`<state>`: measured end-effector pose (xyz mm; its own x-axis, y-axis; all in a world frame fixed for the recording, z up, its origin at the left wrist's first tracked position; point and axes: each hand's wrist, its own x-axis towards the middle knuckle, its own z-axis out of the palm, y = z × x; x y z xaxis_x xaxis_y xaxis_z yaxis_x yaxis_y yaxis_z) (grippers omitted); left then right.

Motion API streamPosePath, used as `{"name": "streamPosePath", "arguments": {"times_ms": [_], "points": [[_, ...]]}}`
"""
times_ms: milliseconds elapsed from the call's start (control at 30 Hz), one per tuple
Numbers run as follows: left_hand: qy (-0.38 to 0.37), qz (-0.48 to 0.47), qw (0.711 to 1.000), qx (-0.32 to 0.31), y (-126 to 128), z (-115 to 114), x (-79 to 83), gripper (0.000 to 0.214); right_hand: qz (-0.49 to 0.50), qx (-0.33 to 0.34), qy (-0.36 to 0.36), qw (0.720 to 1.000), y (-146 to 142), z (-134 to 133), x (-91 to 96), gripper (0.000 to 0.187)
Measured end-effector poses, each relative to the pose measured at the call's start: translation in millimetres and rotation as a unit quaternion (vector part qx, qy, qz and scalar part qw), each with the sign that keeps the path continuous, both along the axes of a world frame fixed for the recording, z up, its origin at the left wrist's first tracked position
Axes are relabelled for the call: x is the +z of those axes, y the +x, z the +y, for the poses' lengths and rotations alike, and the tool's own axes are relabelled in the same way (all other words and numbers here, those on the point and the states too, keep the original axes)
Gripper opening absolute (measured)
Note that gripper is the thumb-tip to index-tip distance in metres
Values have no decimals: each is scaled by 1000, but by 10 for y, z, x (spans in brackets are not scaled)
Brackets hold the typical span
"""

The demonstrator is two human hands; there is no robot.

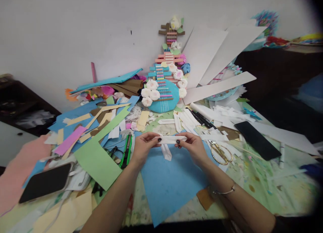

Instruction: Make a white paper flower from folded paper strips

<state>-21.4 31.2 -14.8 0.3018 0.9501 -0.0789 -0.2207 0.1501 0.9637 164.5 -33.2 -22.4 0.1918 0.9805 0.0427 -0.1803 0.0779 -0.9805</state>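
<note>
My left hand and my right hand pinch the two ends of a folded white paper strip, held level over a blue paper sheet. Both thumbs press on its near face. Below it, a second white strip points down toward me; whether the two are joined I cannot tell. A green box cutter lies just left of my left hand. Gold-handled scissors rest close to my right wrist.
Paper lutes with white flowers lean on the wall behind. Green paper, a phone and coloured scraps crowd the left. Black pens, white paper strips and a dark flat slab lie on the right.
</note>
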Motion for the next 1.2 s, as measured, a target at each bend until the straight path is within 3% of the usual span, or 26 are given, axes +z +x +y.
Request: {"name": "streamPosePath", "arguments": {"times_ms": [200,333,500,633,967,1200], "points": [[-36,25,996,-72,-12,-1,12,35,-24,-8,1,1000,10,-5,11,20],[-41,35,996,-74,2,-14,22,34,-23,-6,-8,1000,5,-10,33,22],[-23,39,997,-70,-13,-5,9,31,-9,57,-46,997,12,-16,41,32],[-8,47,995,-91,-49,28,-12,30,45,83,-48,994,22,-24,51,28],[-41,-78,986,-143,-100,34,19,22,177,126,-32,976,85,-39,81,20],[-22,-110,980,-165,-97,12,14,19,155,99,-7,983,49,-41,79,11]]}}
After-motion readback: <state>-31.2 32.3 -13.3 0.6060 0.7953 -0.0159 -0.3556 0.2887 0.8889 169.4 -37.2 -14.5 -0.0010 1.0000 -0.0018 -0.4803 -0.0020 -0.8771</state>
